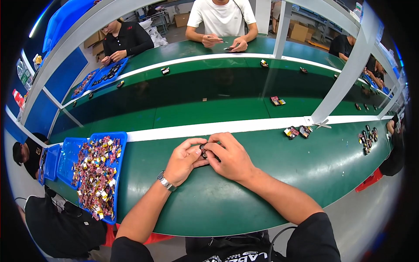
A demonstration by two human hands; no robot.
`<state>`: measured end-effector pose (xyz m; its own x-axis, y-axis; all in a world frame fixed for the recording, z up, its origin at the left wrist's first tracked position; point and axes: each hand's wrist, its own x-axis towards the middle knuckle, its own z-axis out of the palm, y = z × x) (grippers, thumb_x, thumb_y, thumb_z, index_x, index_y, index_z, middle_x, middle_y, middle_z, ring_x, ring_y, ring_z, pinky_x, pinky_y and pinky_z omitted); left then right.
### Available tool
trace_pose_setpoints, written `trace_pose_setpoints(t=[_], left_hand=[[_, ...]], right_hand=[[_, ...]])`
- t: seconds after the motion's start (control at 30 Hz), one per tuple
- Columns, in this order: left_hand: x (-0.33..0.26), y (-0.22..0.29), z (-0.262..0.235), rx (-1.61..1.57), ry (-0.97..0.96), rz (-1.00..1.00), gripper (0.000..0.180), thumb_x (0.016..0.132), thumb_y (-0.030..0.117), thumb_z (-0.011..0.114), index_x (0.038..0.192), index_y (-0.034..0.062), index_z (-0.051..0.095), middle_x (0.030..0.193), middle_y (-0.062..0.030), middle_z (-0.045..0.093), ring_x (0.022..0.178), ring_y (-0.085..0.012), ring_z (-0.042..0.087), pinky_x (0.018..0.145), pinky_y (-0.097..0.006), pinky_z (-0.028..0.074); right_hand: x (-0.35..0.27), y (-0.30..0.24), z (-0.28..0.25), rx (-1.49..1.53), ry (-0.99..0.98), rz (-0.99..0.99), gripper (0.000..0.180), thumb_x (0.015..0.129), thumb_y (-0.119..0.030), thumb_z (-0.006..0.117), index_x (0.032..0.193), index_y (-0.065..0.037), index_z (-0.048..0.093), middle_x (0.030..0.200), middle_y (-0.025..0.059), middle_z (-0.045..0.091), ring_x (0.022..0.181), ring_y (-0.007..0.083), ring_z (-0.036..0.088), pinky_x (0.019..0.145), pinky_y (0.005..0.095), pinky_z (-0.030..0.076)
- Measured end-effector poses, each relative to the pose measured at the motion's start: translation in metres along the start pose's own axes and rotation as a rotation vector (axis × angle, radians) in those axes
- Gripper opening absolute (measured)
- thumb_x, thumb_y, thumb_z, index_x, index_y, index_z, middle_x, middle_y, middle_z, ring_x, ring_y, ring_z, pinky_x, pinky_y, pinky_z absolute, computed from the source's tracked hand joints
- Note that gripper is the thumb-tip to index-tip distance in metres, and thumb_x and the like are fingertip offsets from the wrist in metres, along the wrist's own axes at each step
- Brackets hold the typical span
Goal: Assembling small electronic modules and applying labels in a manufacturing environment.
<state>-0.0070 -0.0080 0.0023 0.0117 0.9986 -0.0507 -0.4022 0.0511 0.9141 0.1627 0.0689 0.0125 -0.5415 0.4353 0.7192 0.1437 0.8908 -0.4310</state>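
Above the green table, both my hands meet at a small dark electronic part. My left hand, with a metal watch at its wrist, is closed around it from the left. From the right, my right hand bends its fingers over the same part, thumb and fingertips pressed to it. Most of the part is covered by my fingers, so its exact kind cannot be made out. To the left of my hands is a blue tray heaped with small red, white and yellow electronic pieces.
Two small assemblies lie by the white rail; several dark ones lie farther right. Behind the rail, a green conveyor belt carries scattered assemblies. A grey metal post rises on the right. Co-workers sit across and at both sides.
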Motion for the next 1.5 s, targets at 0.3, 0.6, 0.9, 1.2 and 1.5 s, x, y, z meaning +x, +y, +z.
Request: trace_pose_setpoints(t=[0.3,0.6,0.9,1.2,1.5], left_hand=[[0.001,-0.001,0.0,0.031,0.023,-0.025,0.029,0.1,0.004,0.046,0.128,-0.0014,0.049,0.113,-0.0115,0.065,0.105,-0.0191,0.065,0.092,-0.037,0.057],[0.002,-0.002,0.003,0.027,0.054,-0.048,0.028,0.099,0.005,0.048,0.126,0.0,0.05,0.112,-0.0097,0.065,0.101,-0.0162,0.065,0.088,-0.033,0.058],[0.002,-0.008,0.007,0.127,0.186,0.018,0.021,0.098,0.007,0.054,0.118,-0.0003,0.054,0.102,-0.0096,0.069,0.09,-0.0145,0.067,0.075,-0.027,0.056],[0.005,-0.015,0.0,0.304,0.17,0.082,0.025,0.098,0.003,0.053,0.122,-0.0009,0.05,0.11,-0.0143,0.066,0.098,-0.0165,0.066,0.082,-0.029,0.055],[0.007,-0.01,0.009,0.24,0.179,0.177,0.037,0.096,0.009,0.053,0.131,0.0005,0.044,0.137,-0.0184,0.05,0.118,-0.029,0.059,0.091,-0.042,0.056]], right_hand=[[0.002,-0.001,-0.003,-0.152,-0.056,-0.077,0.017,0.075,-0.005,0.07,0.089,-0.002,0.062,0.096,0.006,0.057,0.088,0.022,0.059,0.066,0.0322,0.056],[-0.002,0.001,0.001,-0.214,-0.019,-0.088,0.016,0.076,-0.006,0.073,0.089,-0.004,0.064,0.097,0.0044,0.06,0.087,0.0205,0.061,0.062,0.0317,0.055],[-0.003,-0.001,0.0,-0.064,0.002,-0.067,0.016,0.079,-0.004,0.071,0.092,-0.003,0.064,0.1,0.0066,0.06,0.086,0.0221,0.063,0.068,0.0321,0.056],[0.0,0.004,0.006,0.393,-0.074,0.477,0.016,0.083,-0.002,0.07,0.098,0.001,0.066,0.09,0.0097,0.064,0.074,0.015,0.065,0.066,0.0266,0.053],[0.096,0.132,0.023,0.097,0.181,0.816,0.016,0.079,-0.014,0.074,0.088,-0.001,0.072,0.086,0.0151,0.072,0.083,0.0265,0.07,0.077,0.0342,0.054]])
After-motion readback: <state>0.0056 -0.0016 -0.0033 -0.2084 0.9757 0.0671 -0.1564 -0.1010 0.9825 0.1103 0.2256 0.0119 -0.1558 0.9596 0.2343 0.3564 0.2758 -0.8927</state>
